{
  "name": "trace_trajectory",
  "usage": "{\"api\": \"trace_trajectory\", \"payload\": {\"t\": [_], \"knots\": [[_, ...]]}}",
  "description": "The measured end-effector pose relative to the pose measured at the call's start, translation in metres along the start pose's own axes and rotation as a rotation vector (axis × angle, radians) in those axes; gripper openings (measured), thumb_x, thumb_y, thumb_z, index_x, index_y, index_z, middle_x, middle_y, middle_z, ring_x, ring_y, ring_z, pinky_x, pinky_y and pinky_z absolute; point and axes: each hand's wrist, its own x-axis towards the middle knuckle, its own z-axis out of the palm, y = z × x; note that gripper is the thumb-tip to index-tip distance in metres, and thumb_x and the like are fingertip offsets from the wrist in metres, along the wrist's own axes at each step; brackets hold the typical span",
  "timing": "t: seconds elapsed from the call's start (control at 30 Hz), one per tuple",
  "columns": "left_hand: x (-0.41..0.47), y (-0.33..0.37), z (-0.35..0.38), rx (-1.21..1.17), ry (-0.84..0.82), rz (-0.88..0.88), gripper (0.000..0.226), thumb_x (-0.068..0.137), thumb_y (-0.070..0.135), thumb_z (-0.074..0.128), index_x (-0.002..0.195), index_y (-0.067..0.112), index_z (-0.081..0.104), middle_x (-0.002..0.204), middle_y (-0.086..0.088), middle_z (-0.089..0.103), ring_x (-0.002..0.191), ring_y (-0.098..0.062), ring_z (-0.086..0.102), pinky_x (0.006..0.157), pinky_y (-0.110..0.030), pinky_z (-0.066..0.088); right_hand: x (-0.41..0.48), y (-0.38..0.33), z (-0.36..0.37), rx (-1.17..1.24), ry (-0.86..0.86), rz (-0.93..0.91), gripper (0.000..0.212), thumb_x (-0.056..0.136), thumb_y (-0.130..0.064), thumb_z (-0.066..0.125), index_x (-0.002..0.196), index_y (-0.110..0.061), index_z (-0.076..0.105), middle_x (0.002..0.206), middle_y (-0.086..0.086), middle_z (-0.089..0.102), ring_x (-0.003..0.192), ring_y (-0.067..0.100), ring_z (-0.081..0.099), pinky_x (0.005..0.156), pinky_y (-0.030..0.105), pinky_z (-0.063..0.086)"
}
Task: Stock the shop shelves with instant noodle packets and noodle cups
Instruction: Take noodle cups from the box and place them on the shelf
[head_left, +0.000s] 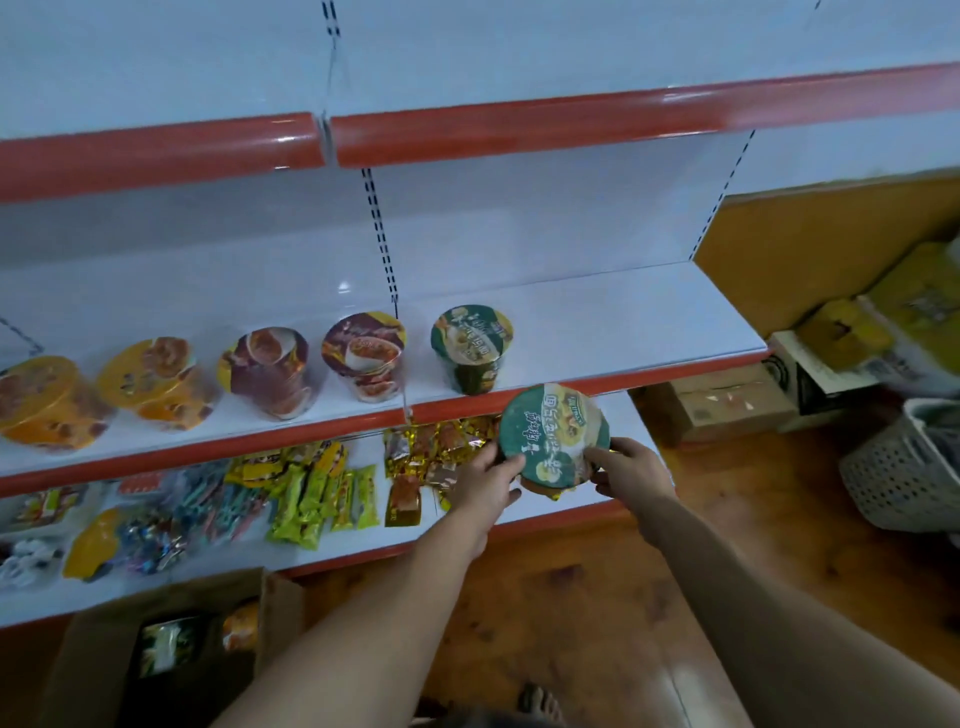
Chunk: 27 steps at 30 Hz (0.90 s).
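Mid shelf (623, 322), glossy white w/ red lip: free space lying right of shelved green cup (471, 348). Held cup (553, 436), round-lidded, film-wrapped, is hovering below-right of shelved one, lid tilted to cam. L hand (488, 478) & R hand (631, 467) are curling round its sides. Best: righting it, setting just right, in line.

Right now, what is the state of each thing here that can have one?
Held green cup, lid sealed, gripped by left hand and right hand, not yet shelved.
Shelved green cup, standing, sealed.
Right brown cup, standing, sealed.
Left brown cup, standing, sealed.
Right orange cup, standing, sealed.
Left orange cup, standing, sealed.
Cardboard box, flaps open, cups inside.
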Motion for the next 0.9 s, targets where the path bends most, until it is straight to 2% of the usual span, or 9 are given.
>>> {"api": "trace_trajectory", "payload": {"t": [0.1,0.2,0.33,0.43,0.57,0.67,0.77,0.83,0.9], "knots": [[0.023,0.015,0.03,0.046,0.002,0.008,0.035,0.095,0.025,0.061,0.13,0.027,0.06,0.12,0.007,0.066,0.107,-0.011,0.06,0.096,-0.034,0.052,0.032,-0.011,-0.023,0.021,0.022,0.001,0.026,0.093,-0.025,0.063,0.116,-0.012,0.063,0.097,0.004,0.07,0.082,0.018,0.066,0.077,0.035,0.058],[0.058,0.028,0.048,0.073,0.033,0.024,0.032,0.085,0.038,0.065,0.117,0.042,0.066,0.118,0.01,0.069,0.109,-0.015,0.063,0.098,-0.045,0.053,0.063,-0.026,-0.033,0.038,0.04,-0.001,0.028,0.091,-0.025,0.065,0.116,-0.013,0.066,0.094,0.002,0.07,0.083,0.019,0.067,0.081,0.039,0.059],[0.103,0.054,0.067,-0.002,0.02,0.077,0.035,0.098,0.025,0.057,0.133,0.029,0.059,0.124,0.004,0.065,0.111,-0.016,0.062,0.095,-0.038,0.055,0.105,-0.052,-0.037,0.088,0.07,0.003,0.029,0.089,-0.022,0.066,0.117,-0.015,0.066,0.097,0.001,0.071,0.086,0.019,0.068,0.084,0.042,0.059],[0.138,0.068,0.079,-0.005,0.025,0.101,0.032,0.099,0.027,0.056,0.13,0.028,0.061,0.123,0.006,0.067,0.108,-0.019,0.065,0.093,-0.043,0.056,0.138,-0.073,-0.04,0.117,0.092,0.025,0.03,0.092,-0.021,0.064,0.122,-0.014,0.063,0.096,0.002,0.07,0.084,0.02,0.067,0.08,0.039,0.059],[0.177,0.085,0.09,-0.01,0.068,0.088,0.029,0.102,0.027,0.049,0.128,0.032,0.06,0.111,0.012,0.068,0.093,-0.008,0.064,0.094,-0.041,0.055,0.177,-0.091,-0.035,0.094,0.07,0.05,0.03,0.095,-0.02,0.06,0.123,-0.012,0.062,0.1,0.005,0.071,0.087,0.022,0.066,0.08,0.04,0.057],[0.199,0.088,0.091,0.021,0.079,0.071,0.035,0.103,0.031,0.047,0.137,0.034,0.054,0.122,0.01,0.06,0.108,-0.012,0.057,0.097,-0.038,0.052,0.199,-0.095,-0.029,0.087,0.05,0.06,0.027,0.095,-0.018,0.058,0.121,-0.014,0.063,0.099,0.006,0.07,0.091,0.022,0.065,0.082,0.04,0.057],[0.212,0.086,0.092,0.041,0.078,0.03,0.029,0.102,0.032,0.046,0.128,0.041,0.057,0.119,0.01,0.06,0.113,-0.016,0.058,0.099,-0.041,0.05,0.212,-0.09,-0.025,0.07,0.048,0.085,0.024,0.093,-0.018,0.059,0.116,-0.016,0.065,0.095,0.006,0.071,0.088,0.022,0.065,0.086,0.047,0.058],[0.215,0.083,0.092,0.055,0.084,-0.003,0.023,0.101,0.033,0.046,0.114,0.046,0.061,0.118,0.008,0.065,0.109,-0.019,0.062,0.097,-0.045,0.053,0.216,-0.087,-0.023,0.063,0.031,0.102,0.026,0.093,-0.019,0.06,0.119,-0.017,0.065,0.096,0.005,0.071,0.088,0.021,0.065,0.084,0.046,0.058],[0.217,0.078,0.092,0.078,0.096,-0.018,0.023,0.1,0.034,0.047,0.116,0.044,0.061,0.118,0.004,0.066,0.107,-0.022,0.064,0.095,-0.046,0.054,0.217,-0.084,-0.024,0.063,0.009,0.114,0.028,0.093,-0.019,0.061,0.122,-0.017,0.063,0.099,0.003,0.07,0.089,0.021,0.066,0.082,0.041,0.059]]}}
